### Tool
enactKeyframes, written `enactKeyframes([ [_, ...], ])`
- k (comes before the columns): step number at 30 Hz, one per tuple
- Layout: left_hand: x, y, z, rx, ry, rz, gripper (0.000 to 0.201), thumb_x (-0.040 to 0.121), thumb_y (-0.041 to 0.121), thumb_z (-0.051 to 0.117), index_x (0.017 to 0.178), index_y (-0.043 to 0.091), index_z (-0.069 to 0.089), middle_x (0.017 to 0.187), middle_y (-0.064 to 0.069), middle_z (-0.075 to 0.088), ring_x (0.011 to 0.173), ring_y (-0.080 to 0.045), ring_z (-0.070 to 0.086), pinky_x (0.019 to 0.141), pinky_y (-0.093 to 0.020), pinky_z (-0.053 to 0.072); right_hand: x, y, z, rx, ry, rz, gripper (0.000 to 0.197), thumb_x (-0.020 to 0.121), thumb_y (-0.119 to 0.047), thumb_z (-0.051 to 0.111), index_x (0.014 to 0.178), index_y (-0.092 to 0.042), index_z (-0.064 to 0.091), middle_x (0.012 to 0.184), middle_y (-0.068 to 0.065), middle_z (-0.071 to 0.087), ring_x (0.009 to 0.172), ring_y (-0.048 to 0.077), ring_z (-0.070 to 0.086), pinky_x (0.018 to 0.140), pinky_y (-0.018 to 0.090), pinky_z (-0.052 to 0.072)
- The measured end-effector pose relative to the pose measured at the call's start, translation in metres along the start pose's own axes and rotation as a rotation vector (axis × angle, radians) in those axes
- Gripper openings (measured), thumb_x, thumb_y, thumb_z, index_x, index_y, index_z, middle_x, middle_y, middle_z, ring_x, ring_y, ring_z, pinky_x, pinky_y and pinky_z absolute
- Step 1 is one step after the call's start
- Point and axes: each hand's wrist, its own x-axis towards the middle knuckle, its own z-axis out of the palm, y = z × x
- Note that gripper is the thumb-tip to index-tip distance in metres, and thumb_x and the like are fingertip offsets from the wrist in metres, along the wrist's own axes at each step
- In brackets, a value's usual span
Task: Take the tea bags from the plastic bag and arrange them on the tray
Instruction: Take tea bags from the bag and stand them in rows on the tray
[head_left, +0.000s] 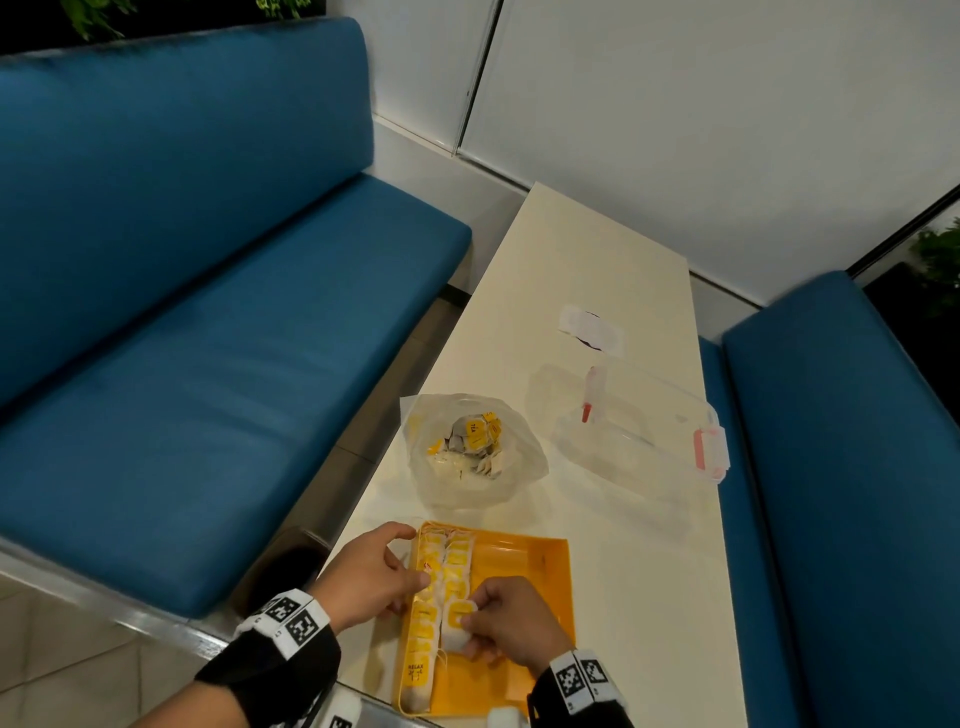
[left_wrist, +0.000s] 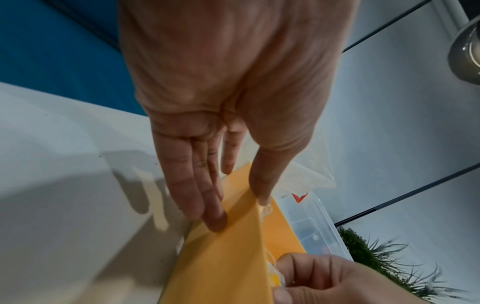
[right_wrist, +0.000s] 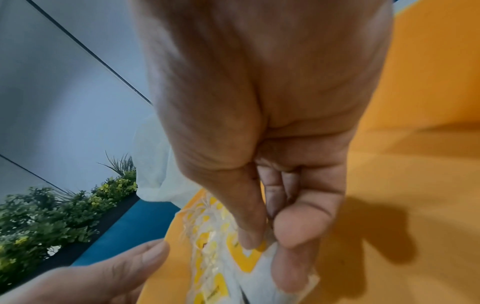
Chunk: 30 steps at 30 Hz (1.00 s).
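A yellow tray (head_left: 524, 561) lies at the table's near edge, with two columns of tea bags (head_left: 423, 631) along its left side. My right hand (head_left: 467, 621) pinches a white tea bag (head_left: 456, 631) with a yellow tag between thumb and fingers, low over the second column; the right wrist view shows the same tea bag (right_wrist: 249, 261). My left hand (head_left: 405, 566) rests on the tray's left wall (left_wrist: 228, 257) with straight fingers (left_wrist: 215, 218) outside and the thumb on the rim. Beyond the tray, the open plastic bag (head_left: 472, 467) holds several tea bags (head_left: 480, 434).
A clear lidded box (head_left: 639, 421) with pink clasps stands at the right of the plastic bag. A white wrapper (head_left: 592, 330) lies farther back. Blue sofas (head_left: 208, 312) flank the narrow cream table (head_left: 623, 545). The tray's right half is bare.
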Motion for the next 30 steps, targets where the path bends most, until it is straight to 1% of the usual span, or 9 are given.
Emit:
enactKeyframes([
  [3, 0.002, 0.000, -0.001, -0.018, -0.011, -0.012, 0.061, 0.083, 0.026, 0.084, 0.135, 0.030, 0.053, 0.085, -0.011, 0.076, 0.068, -0.020, 0.074, 0.061, -0.027, 0.060, 0.005, 0.002, 0.005, 0.040, 0.023, -0.011, 0.015, 0.088, -0.005, 0.071, 0.087, -0.011, 0.057, 0.063, 0.008, 0.067, 0.054, 0.020, 0.068, 0.044, 0.027, 0.049],
  [10, 0.003, 0.000, 0.000, -0.001, -0.013, -0.024, 0.059, 0.082, 0.027, 0.084, 0.132, 0.033, 0.053, 0.084, -0.011, 0.077, 0.070, -0.024, 0.075, 0.068, -0.037, 0.064, 0.008, 0.001, 0.013, 0.066, 0.110, 0.018, 0.021, 0.086, -0.001, 0.070, 0.089, -0.011, 0.051, 0.059, 0.007, 0.066, 0.056, 0.025, 0.069, 0.050, 0.032, 0.056],
  [15, 0.003, 0.002, 0.000, 0.000, -0.009, -0.029, 0.060, 0.082, 0.025, 0.083, 0.134, 0.031, 0.053, 0.082, -0.010, 0.077, 0.067, -0.019, 0.074, 0.063, -0.031, 0.063, 0.008, 0.000, 0.017, 0.061, 0.148, 0.031, 0.023, 0.085, 0.001, 0.067, 0.086, -0.012, 0.048, 0.066, 0.013, 0.064, 0.056, 0.027, 0.068, 0.051, 0.033, 0.058],
  [20, 0.002, 0.003, 0.000, 0.014, 0.003, -0.026, 0.062, 0.083, 0.025, 0.083, 0.138, 0.026, 0.054, 0.083, -0.009, 0.077, 0.067, -0.019, 0.075, 0.064, -0.031, 0.063, 0.004, -0.005, 0.021, 0.002, 0.186, 0.040, 0.021, 0.083, -0.001, 0.066, 0.086, -0.013, 0.049, 0.077, 0.018, 0.068, 0.063, 0.034, 0.073, 0.064, 0.047, 0.063],
  [23, -0.003, 0.011, -0.003, 0.110, -0.013, -0.055, 0.061, 0.086, 0.037, 0.080, 0.139, 0.028, 0.050, 0.090, -0.004, 0.075, 0.070, -0.016, 0.074, 0.062, -0.027, 0.061, -0.003, -0.012, 0.020, -0.024, 0.225, 0.048, 0.021, 0.080, -0.007, 0.069, 0.087, -0.015, 0.051, 0.085, 0.019, 0.071, 0.059, 0.030, 0.072, 0.061, 0.046, 0.062],
  [25, -0.008, 0.028, -0.010, 0.257, 0.024, -0.025, 0.053, 0.089, 0.049, 0.072, 0.135, 0.032, 0.053, 0.099, 0.005, 0.070, 0.079, -0.009, 0.070, 0.062, -0.019, 0.053, -0.010, -0.023, 0.008, -0.068, 0.344, 0.006, 0.022, 0.080, -0.020, 0.073, 0.088, -0.019, 0.052, 0.080, 0.011, 0.070, 0.057, 0.023, 0.071, 0.056, 0.035, 0.060],
  [27, -0.011, 0.053, -0.017, 0.345, 0.115, 0.082, 0.036, 0.093, 0.052, 0.065, 0.125, 0.035, 0.060, 0.104, 0.014, 0.065, 0.087, 0.000, 0.062, 0.067, -0.015, 0.045, -0.020, -0.043, -0.011, -0.089, 0.538, -0.100, 0.027, 0.082, -0.033, 0.074, 0.092, -0.022, 0.051, 0.072, 0.004, 0.068, 0.057, 0.018, 0.068, 0.056, 0.027, 0.056],
  [29, -0.008, 0.081, -0.019, 0.354, 0.159, 0.216, 0.024, 0.098, 0.046, 0.060, 0.119, 0.037, 0.065, 0.106, 0.019, 0.064, 0.090, 0.004, 0.059, 0.071, -0.012, 0.043, -0.027, -0.065, -0.033, -0.070, 0.725, -0.208, 0.040, 0.081, -0.042, 0.075, 0.102, -0.021, 0.049, 0.074, 0.002, 0.065, 0.066, 0.017, 0.065, 0.064, 0.030, 0.053],
  [30, -0.003, 0.093, -0.017, 0.353, 0.158, 0.273, 0.022, 0.100, 0.042, 0.059, 0.119, 0.036, 0.066, 0.108, 0.019, 0.064, 0.094, 0.003, 0.059, 0.075, -0.012, 0.044, -0.028, -0.075, -0.042, -0.039, 0.776, -0.250, 0.047, 0.081, -0.045, 0.076, 0.109, -0.020, 0.047, 0.081, 0.002, 0.064, 0.074, 0.017, 0.063, 0.069, 0.031, 0.052],
])
